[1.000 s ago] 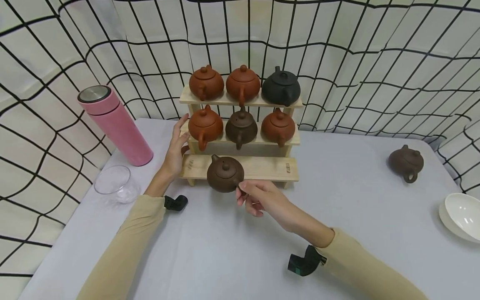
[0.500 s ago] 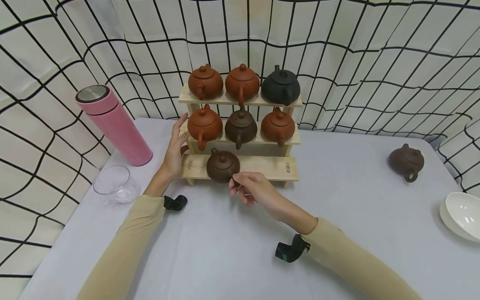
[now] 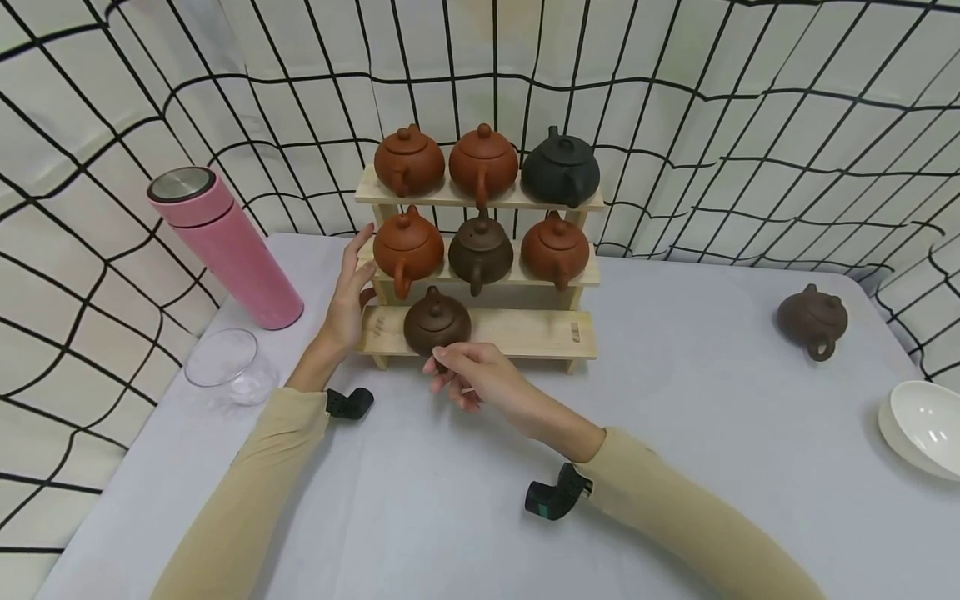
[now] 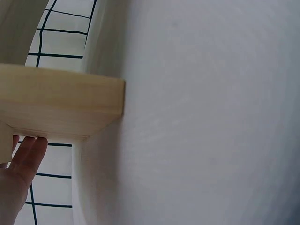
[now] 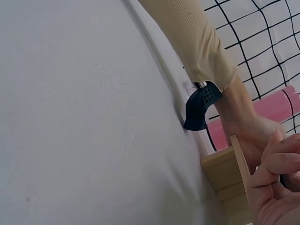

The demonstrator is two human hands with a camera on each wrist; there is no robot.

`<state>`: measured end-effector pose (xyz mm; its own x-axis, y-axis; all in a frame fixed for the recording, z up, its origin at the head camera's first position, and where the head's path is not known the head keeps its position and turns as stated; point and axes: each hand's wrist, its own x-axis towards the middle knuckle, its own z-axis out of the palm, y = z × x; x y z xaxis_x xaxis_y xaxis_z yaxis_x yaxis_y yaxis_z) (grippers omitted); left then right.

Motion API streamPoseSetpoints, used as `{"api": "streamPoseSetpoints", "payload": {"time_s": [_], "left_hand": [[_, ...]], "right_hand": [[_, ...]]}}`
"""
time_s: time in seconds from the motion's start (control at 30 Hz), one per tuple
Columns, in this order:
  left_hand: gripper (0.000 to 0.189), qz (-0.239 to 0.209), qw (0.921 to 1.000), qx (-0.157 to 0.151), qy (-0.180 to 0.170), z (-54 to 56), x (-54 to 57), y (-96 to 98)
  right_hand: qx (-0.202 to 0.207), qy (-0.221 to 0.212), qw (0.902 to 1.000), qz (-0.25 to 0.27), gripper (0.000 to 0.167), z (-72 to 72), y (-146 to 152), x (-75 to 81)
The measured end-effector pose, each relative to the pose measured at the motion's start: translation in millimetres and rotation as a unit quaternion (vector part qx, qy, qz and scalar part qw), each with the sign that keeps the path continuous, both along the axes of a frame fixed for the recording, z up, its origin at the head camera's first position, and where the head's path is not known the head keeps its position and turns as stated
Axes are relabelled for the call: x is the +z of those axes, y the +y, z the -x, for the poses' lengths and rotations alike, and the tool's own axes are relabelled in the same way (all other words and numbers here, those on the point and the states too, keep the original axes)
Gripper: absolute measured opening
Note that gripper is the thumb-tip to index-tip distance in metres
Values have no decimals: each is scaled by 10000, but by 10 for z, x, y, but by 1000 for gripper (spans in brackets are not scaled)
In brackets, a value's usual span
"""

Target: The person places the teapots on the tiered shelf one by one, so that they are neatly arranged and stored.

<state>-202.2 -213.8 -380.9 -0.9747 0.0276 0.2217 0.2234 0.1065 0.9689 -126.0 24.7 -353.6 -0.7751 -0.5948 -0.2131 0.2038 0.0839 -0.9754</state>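
My right hand (image 3: 480,375) pinches the handle of a dark brown teapot (image 3: 435,321) between thumb and fingers. The pot is upright at the left part of the lowest shelf of a three-step wooden stand (image 3: 525,333). At the stand's left side my left hand (image 3: 347,296) rests against the end of the middle shelf, fingers extended; its fingers (image 4: 29,157) show beyond a shelf edge in the left wrist view. Several teapots fill the upper two shelves: orange-brown pots (image 3: 408,242), a brown one (image 3: 481,250) and a black one (image 3: 561,171).
A pink thermos (image 3: 232,250) and a clear glass cup (image 3: 225,367) stand to the left. On the right are another brown teapot (image 3: 812,321) and a white bowl (image 3: 922,429). White cloth covers the table (image 3: 712,375); a black grid net (image 3: 675,100) hangs behind it.
My right hand has moved the brown teapot left and back, from in front of the lowest shelf to its left part, turning it slightly. My left hand stays at the stand.
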Motion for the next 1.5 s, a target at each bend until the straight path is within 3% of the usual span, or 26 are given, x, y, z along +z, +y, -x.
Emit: {"api": "streamPoseSetpoints", "payload": {"time_s": [0.4, 0.67, 0.77, 0.93, 1.13, 1.4, 1.5], "left_hand": [[64, 12, 10000, 11, 14, 4, -13, -16], [65, 58, 10000, -6, 0, 5, 5, 2], [65, 49, 10000, 9, -31, 1, 10, 4], [65, -7, 10000, -11, -49, -1, 3, -1], [64, -36, 10000, -29, -77, -13, -11, -1], [63, -63, 9999, -57, -61, -12, 0, -4], [64, -45, 9999, -81, -56, -8, 6, 1]], "right_hand": [[142, -144, 9988, 454, 39, -42, -144, -43], [62, 79, 9993, 355, 41, -113, 155, 2], [-8, 311, 9991, 277, 41, -135, 415, 38], [-494, 642, 9967, -60, 40, -144, 977, 121], [-1143, 1114, 9847, -698, 40, -160, 1811, 272], [-1806, 1555, 9708, -283, 29, -136, 2947, 311], [-2317, 1529, 9599, -386, 26, -103, 3292, 323]]}}
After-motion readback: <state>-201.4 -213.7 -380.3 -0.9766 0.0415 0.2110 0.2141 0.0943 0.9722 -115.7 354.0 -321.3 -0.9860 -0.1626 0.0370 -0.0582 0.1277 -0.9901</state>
